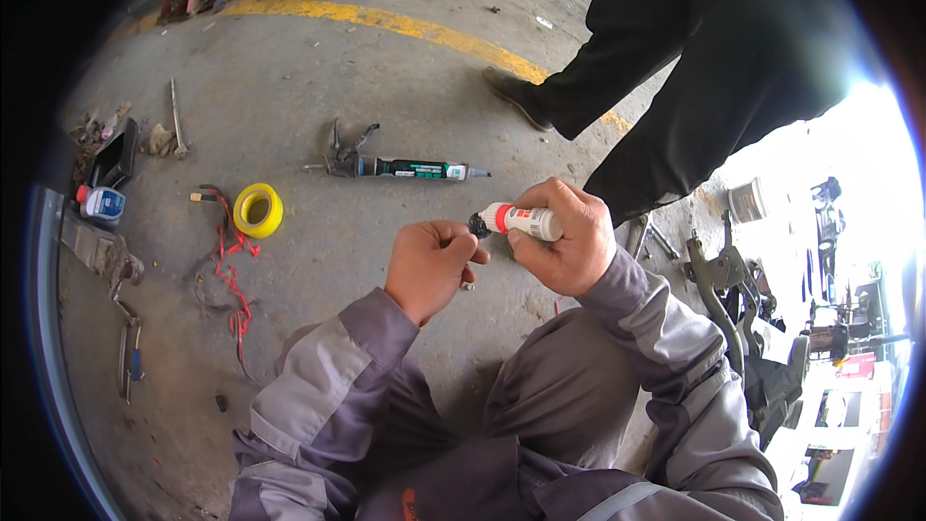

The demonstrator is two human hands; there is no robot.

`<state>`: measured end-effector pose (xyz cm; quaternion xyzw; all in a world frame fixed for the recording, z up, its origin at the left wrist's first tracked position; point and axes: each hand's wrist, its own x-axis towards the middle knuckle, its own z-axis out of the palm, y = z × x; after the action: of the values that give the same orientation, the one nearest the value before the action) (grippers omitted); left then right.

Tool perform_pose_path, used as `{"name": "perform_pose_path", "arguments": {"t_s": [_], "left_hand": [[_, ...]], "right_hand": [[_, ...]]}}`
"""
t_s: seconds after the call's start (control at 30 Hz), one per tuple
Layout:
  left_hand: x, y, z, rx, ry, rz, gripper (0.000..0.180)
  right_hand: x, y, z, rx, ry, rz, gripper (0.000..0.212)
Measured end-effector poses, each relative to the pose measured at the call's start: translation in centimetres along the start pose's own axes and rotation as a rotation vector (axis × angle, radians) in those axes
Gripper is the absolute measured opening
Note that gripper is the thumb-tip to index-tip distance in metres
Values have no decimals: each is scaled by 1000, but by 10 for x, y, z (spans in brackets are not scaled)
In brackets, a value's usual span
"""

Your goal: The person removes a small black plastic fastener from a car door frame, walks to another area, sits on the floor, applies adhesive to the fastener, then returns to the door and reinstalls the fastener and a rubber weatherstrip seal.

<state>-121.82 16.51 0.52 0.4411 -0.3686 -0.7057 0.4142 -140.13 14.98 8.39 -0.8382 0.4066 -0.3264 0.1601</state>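
My right hand (574, 236) is closed round a small white bottle (526, 220) with a red band and a ribbed white collar, held nearly level with its nozzle end toward the left. That end meets a small black part (478, 225) just above the fingertips of my left hand (431, 265). The left fingers are pinched together, and a small pale tip (469, 283) shows below them. What they grip is mostly hidden. Beyond both hands, a caulking gun (410, 169) loaded with a dark cartridge lies on the concrete floor (318, 260).
A yellow tape roll (258, 210) and tangled red strip (231, 280) lie to the left. Further left are a white bottle with a red cap (100, 203) and a black tray (116, 152). A person's dark-trousered leg (627, 58) stands close at far right. Metal pedal-like parts (723, 280) sit at right.
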Motion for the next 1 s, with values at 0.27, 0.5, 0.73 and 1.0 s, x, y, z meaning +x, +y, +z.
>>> {"name": "perform_pose_path", "arguments": {"t_s": [0.27, 0.5, 0.73, 1.0], "left_hand": [[3, -1, -4, 33, 74, 21, 18], [-3, 14, -27, -62, 261, 106, 16], [-15, 11, -48, -34, 324, 109, 13], [3, -9, -43, -98, 266, -111, 15]], "right_hand": [[-8, 10, -15, 181, -63, 292, 23], [-78, 112, -11, 1206, 30, 775, 34], [-197, 176, 118, 1494, -252, 929, 48], [-128, 159, 107, 1095, -101, 809, 32]]}}
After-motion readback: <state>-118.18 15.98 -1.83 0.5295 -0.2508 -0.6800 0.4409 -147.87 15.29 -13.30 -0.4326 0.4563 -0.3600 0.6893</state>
